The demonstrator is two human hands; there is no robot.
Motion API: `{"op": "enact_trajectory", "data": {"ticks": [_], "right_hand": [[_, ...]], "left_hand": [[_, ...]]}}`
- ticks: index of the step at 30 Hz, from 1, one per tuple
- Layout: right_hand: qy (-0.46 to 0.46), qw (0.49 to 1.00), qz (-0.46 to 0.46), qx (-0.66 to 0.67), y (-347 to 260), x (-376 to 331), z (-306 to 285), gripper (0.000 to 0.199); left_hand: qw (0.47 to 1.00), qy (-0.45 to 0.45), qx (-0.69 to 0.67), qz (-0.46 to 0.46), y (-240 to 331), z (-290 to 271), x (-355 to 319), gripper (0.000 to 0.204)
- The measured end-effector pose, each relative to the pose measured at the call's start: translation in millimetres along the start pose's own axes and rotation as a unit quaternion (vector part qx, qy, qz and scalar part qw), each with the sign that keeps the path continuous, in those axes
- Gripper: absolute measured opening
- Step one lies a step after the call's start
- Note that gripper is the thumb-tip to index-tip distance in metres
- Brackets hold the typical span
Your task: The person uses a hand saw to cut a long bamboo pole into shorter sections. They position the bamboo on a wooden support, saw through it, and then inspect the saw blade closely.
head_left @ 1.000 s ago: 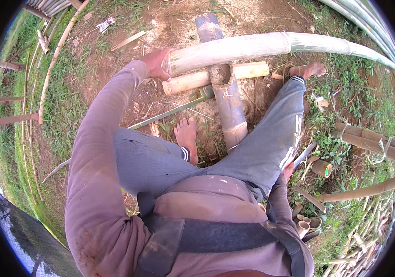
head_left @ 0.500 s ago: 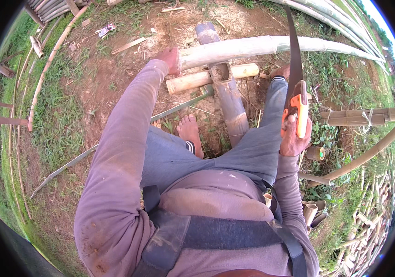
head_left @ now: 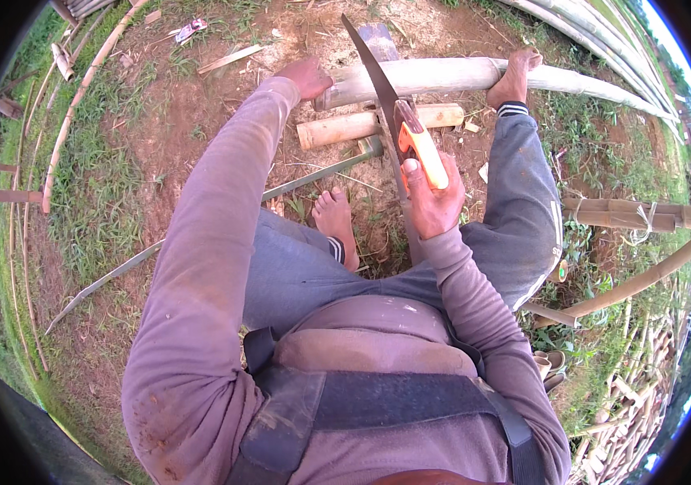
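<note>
Head view: right hand (head_left: pixel 430 202) raises saw (head_left: pixel 386 101); left hand (head_left: pixel 307 77) steadies bamboo pole (head_left: pixel 434 74).

Tied bamboo bundle (head_left: pixel 636 215); wood scrap (head_left: pixel 230 58)

Outdoor bamboo work yard, not a shop. Bare dirt ground (head_left: pixel 200 121) with grass patches (head_left: pixel 95 202), long bamboo poles (head_left: pixel 604 32) stacked along the upper right edge, a tied bundle of cut poles (head_left: pixel 636 214), short offcuts piled at lower right (head_left: pixel 628 396), and wood chips scattered on the dirt.
</note>
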State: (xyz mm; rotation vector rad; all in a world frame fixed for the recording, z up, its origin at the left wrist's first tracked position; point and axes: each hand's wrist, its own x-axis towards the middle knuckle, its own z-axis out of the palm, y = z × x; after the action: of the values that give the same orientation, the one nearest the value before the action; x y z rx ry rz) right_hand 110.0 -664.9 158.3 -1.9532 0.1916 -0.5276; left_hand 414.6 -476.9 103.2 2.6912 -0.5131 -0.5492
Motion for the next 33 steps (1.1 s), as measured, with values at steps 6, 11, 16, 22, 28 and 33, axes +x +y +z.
{"op": "enact_trajectory", "data": {"ticks": [6, 11, 16, 22, 28, 33], "right_hand": [[0.012, 0.998, 0.061, 0.009, 11.0, -3.5, -1.6, 0.043], [0.018, 0.998, 0.049, 0.039, 19.3, 2.7, 2.1, 0.050], [0.025, 0.999, -0.020, 0.003, 23.2, 11.2, 4.4, 0.060], [0.010, 0.999, -0.030, 0.000, 18.0, 13.7, 8.8, 0.054], [0.013, 0.999, -0.041, -0.027, 16.4, 15.4, 10.8, 0.050], [0.004, 1.000, 0.018, -0.019, 22.8, 2.3, 12.2, 0.048]], "left_hand": [[0.998, -0.066, 0.002, 0.002, 12.1, -2.8, 44.7, 0.049], [0.998, -0.061, -0.002, -0.002, 26.4, 26.6, 62.5, 0.064], [0.996, -0.082, 0.024, -0.027, 48.9, 12.1, 33.2, 0.075], [0.998, -0.045, 0.028, -0.032, 47.6, 15.8, 31.5, 0.083], [0.997, -0.055, 0.034, -0.042, 53.7, 14.0, 32.8, 0.088], [0.998, -0.005, 0.051, -0.020, 43.2, 24.5, 35.0, 0.086]]}}
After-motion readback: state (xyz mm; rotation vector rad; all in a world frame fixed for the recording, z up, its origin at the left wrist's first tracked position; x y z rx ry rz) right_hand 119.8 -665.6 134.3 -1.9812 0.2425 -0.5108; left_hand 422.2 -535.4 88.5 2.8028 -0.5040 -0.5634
